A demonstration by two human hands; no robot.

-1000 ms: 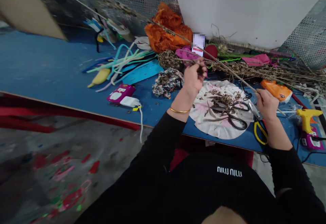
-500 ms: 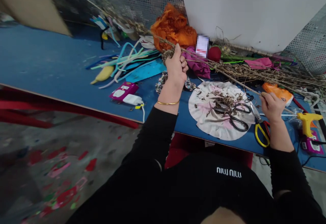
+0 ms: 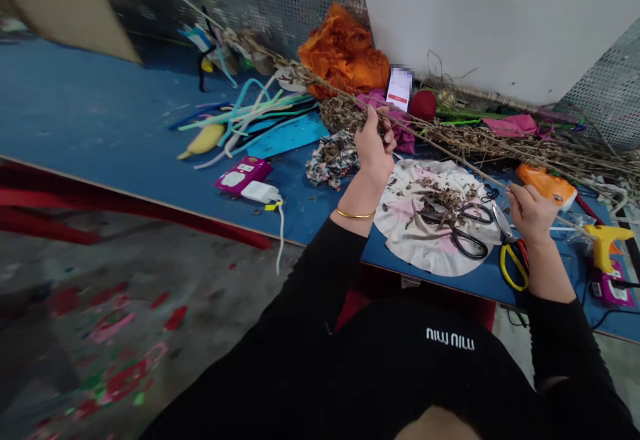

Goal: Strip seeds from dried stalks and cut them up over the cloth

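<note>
A long dried stalk (image 3: pixel 450 153) runs slantwise over the table, its leafy far part (image 3: pixel 295 70) reaching to the upper left. My right hand (image 3: pixel 533 213) is closed round its lower end. Farther up, my left hand (image 3: pixel 375 143) curls its fingers at the stalk, thumb raised; its exact grip is partly hidden. Between my hands lies a round whitish cloth (image 3: pixel 425 257) strewn with dried leaf bits (image 3: pixel 443 197). Black-handled scissors (image 3: pixel 470 243) rest on that cloth. Yellow-and-red-handled scissors (image 3: pixel 513 267) lie by my right wrist.
Behind are orange crumpled wrapping (image 3: pixel 345 50), a phone (image 3: pixel 399 88) and a pile of dried stalks (image 3: pixel 500 143). Pipe cleaners (image 3: pixel 240 117) and a purple power block (image 3: pixel 243 177) lie left; a yellow glue gun (image 3: pixel 605 243) stands right. Scraps (image 3: pixel 120 380) litter the floor.
My left hand went up and left along the stalk, then came back partway down to the right. The right hand keeps its hold on the lower end.
</note>
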